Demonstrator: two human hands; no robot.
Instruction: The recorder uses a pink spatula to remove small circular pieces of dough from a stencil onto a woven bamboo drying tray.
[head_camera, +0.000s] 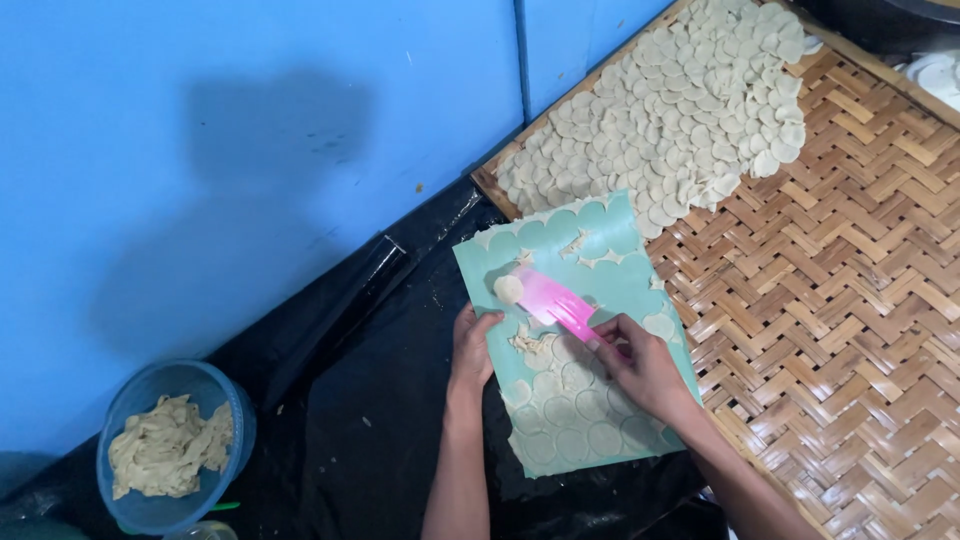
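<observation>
Gripping a pink scraper (553, 303), right hand (640, 365) lifts a dough disc (509, 289) at its tip. Left hand (473, 347) pinches teal board (630, 270) at its 9 o'clock edge. Board overlaps woven tray (850, 300); disc pile (670, 105) at 12, blue bowl (225, 400) at 8.

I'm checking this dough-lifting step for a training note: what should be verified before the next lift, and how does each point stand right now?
1. Left hand steadies the green sheet at its edge: ok.
2. Right hand grips the pink scraper: ok.
3. Dough round sits at the scraper's far end: ok; whether fully lifted off, cannot tell.
4. Cut rounds remain on the sheet's near half: ok.
5. Woven tray has bare space beside the laid rounds: ok.
6. Scrap dough bowl within reach: cannot tell.
</observation>
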